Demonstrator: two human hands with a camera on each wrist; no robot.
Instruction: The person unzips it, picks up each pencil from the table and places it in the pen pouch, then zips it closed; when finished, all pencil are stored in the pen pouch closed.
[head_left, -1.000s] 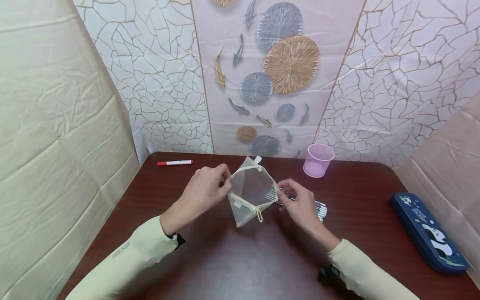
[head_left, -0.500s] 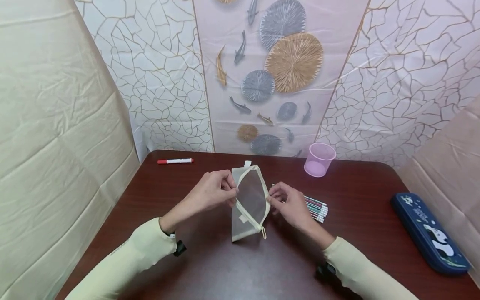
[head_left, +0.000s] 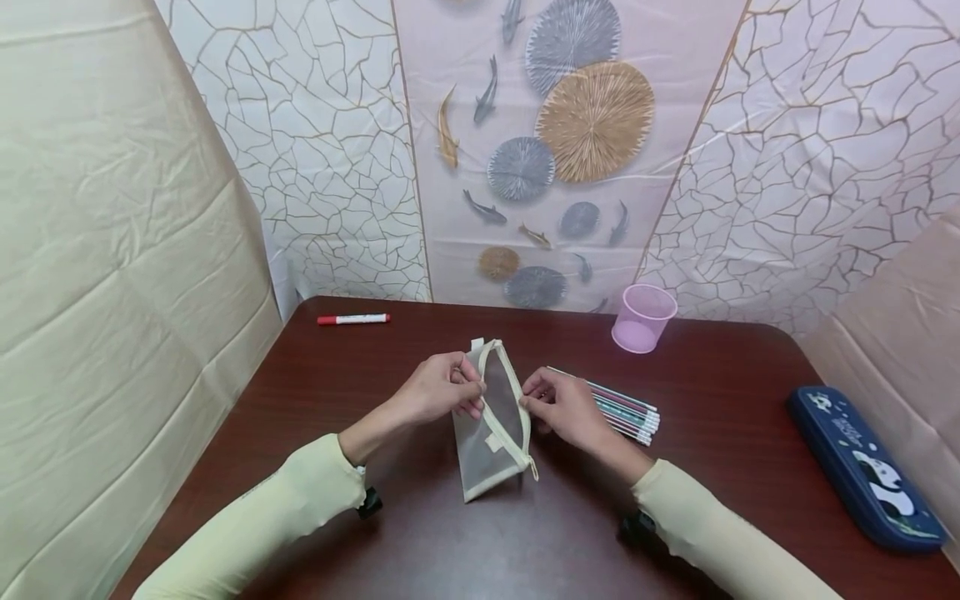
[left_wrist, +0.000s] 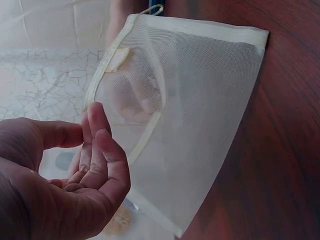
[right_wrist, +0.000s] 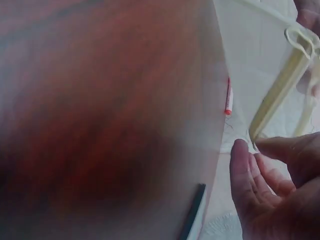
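Dark table point(head_left: 487, 554); 2 hands point(head_left: 429, 390) point(head_left: 568, 408) grip mesh pouch point(head_left: 477, 465).

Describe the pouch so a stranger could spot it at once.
Start with the dark reddish table and look to its middle, left of the pencils. The pouch is held there, its zip mouth parted. Unlike the blue panda case at far right and the pink cup farther back, it is pale, see-through mesh edged in cream.
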